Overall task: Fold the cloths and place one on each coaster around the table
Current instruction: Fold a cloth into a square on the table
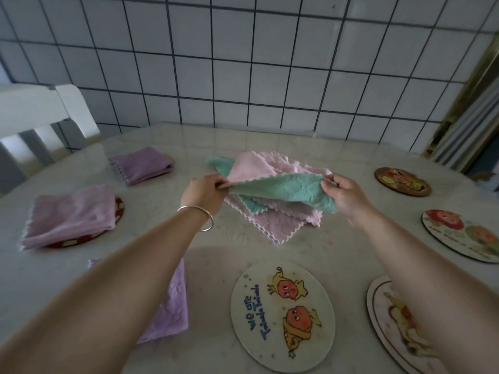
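Observation:
My left hand (206,191) and my right hand (344,194) each pinch a corner of a teal cloth (291,191), held stretched above a loose pile of pink cloths (272,220) in the table's middle. A second teal cloth (218,163) peeks out at the pile's far left. Folded purple cloths lie on the left: one (143,164) at the back, one (70,214) on a red coaster (118,209), one (170,306) partly under my left forearm. Bare coasters lie near me (280,314), at the near right (388,319), right (459,233) and far right (402,180).
The pale marble table (297,141) stands against a white tiled wall (243,63). A white chair (40,122) is at the table's far left. A gold-framed edge (464,98) runs along the right.

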